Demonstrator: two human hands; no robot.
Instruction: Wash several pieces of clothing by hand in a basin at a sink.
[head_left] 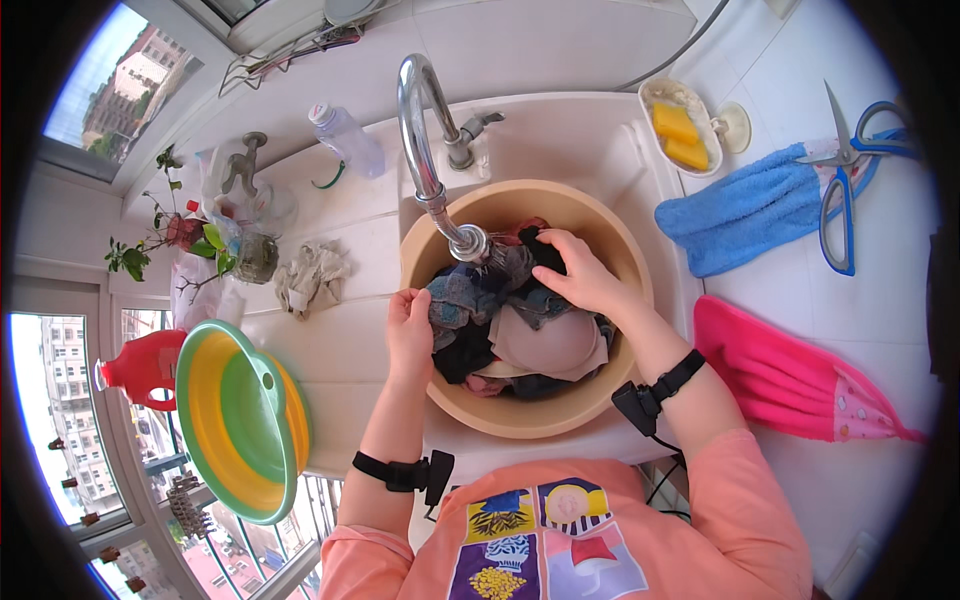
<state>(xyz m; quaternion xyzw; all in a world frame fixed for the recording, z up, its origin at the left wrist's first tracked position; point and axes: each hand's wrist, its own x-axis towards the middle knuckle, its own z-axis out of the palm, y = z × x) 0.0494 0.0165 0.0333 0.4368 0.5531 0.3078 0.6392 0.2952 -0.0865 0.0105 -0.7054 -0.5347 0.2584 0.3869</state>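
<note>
A tan plastic basin [625, 240] stands in the white sink, heaped with wet-looking clothes. At its left rim my left hand [408, 325] is closed, its fingertips pinching the edge of a blue-grey garment [462, 302]. Across the basin, my right hand [580, 272] reaches over the pile, thumb and fingers curled on a black garment [540, 248]; part of its grip is hidden by the cloth. Below that hand lies a pale beige moulded-cup piece, like a bra [545, 345]. The chrome faucet [425, 150] arches over the clothes, its spout head just above them.
A green and yellow basin [290, 420] leans at the left beside a red jug [145, 370]. A crumpled cloth [312, 278], a clear bottle [350, 140] and potted plants [215, 245] line the ledge. At right hang a soap dish [700, 110], blue towel [740, 210], scissors [845, 160] and pink towel [770, 370].
</note>
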